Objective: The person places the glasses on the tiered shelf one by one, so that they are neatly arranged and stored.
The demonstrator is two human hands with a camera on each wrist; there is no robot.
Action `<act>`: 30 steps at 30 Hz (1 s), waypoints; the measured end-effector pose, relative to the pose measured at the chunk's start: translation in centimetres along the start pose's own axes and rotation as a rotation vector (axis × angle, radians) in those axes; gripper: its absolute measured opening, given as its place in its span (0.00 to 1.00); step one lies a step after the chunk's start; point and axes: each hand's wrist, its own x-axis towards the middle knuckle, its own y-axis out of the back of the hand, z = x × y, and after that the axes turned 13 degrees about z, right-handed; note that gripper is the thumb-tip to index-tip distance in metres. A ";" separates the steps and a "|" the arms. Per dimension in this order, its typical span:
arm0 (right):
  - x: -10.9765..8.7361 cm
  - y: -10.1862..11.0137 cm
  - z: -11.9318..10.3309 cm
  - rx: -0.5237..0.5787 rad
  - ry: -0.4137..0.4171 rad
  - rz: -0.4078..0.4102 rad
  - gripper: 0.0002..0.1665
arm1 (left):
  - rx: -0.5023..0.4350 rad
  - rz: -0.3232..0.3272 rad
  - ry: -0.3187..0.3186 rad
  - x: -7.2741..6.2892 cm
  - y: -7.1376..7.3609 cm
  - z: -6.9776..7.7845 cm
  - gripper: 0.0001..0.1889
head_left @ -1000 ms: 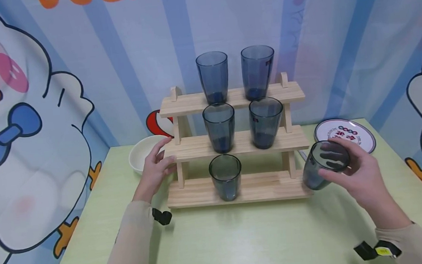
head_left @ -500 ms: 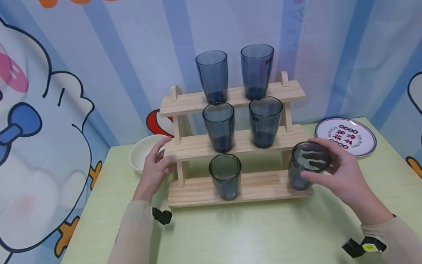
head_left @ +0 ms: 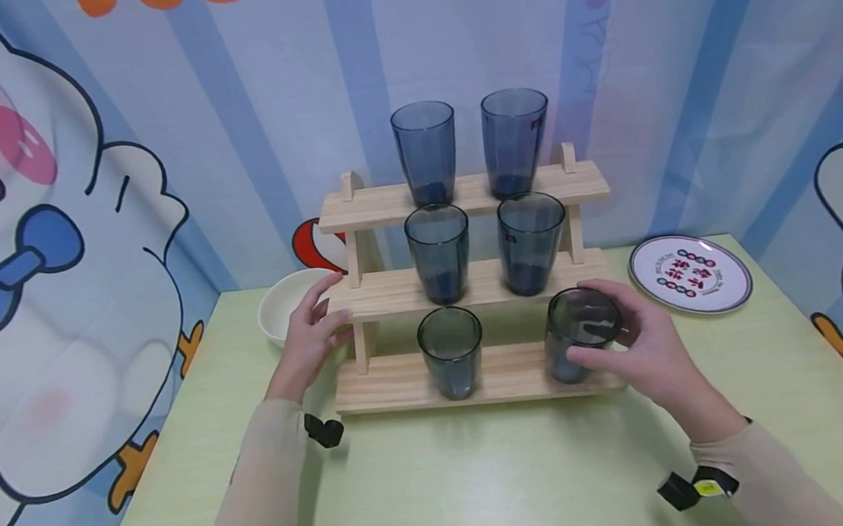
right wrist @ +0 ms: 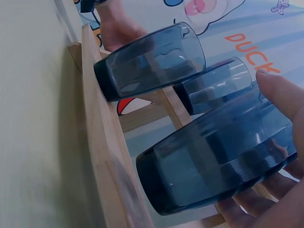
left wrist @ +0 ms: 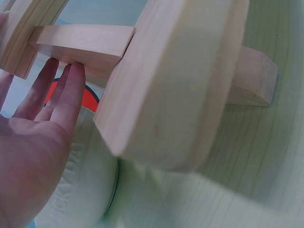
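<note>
A smoky blue drinking glass (head_left: 560, 344) stands nearly upright over the right part of the lowest shelf, and my right hand (head_left: 647, 348) grips it between thumb and fingers. In the right wrist view that glass (right wrist: 213, 156) has its thick base close to the board; whether they touch, I cannot tell. My left hand (head_left: 308, 340) rests against the left side of the three-tier wooden rack (head_left: 514, 372). Its fingers (left wrist: 69, 95) are fairly straight and touch an upright. Another glass (head_left: 451, 356) occupies the lowest shelf, left of the held one.
Two glasses stand on the middle tier, including one glass (head_left: 439, 255) at left, and two on top, including one (head_left: 517, 144) at right. A white bowl (head_left: 280, 304) sits behind my left hand. Right of the rack lies a printed plate (head_left: 691, 274). A cartoon curtain (head_left: 264, 101) hangs behind.
My right hand has carried the glass leftward, from beyond the rack's right end to over the lowest shelf, and the glass has become more upright. My left hand has stayed in place.
</note>
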 end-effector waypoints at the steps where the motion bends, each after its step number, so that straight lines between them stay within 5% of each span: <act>1: 0.0 -0.2 0.1 -0.003 0.001 -0.005 0.46 | 0.001 0.000 0.000 0.0 0.0 0.0 0.35; 30: 0.1 -2.5 0.9 0.047 -0.068 -0.089 0.45 | 0.005 0.006 -0.004 0.1 0.0 0.0 0.34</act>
